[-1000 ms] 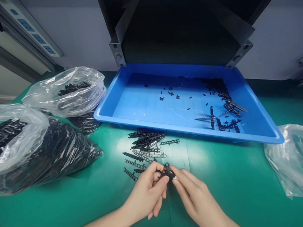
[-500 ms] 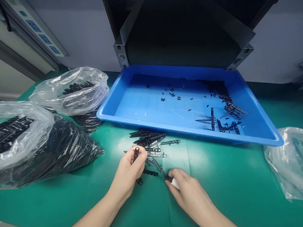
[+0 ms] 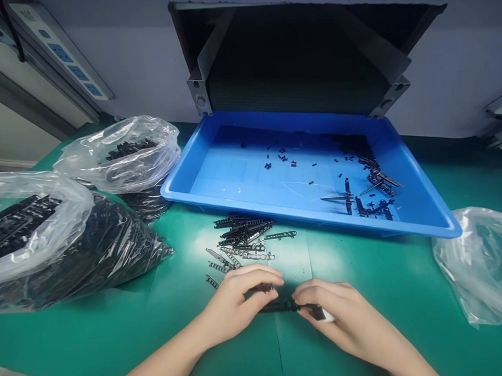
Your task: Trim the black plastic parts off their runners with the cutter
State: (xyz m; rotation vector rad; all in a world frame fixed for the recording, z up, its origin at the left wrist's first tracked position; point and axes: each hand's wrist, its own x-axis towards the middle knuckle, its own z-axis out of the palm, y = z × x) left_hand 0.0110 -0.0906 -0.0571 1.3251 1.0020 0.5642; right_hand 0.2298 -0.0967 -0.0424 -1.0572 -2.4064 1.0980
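Observation:
My left hand is closed, its fingers curled around a black plastic part that shows only at the fingertips. A slim black plastic strip spans the gap between my hands, low over the green table. Its right end is pinched by my right hand. A small white-and-dark object is also tucked in my right palm; its kind is mostly hidden. Just beyond my left hand lies a loose pile of black ladder-like plastic strips, with several more scattered toward me.
Behind the pile stands a blue tray holding small black pieces and strips, below a dark chute. Clear bags of black parts, one nearer and one farther, stand at left. Another clear bag lies at right.
Both hands have moved right and slightly nearer me. The strip at my right hand has left the scattered ones and now lies level between my hands. My left hand has turned over the part it holds.

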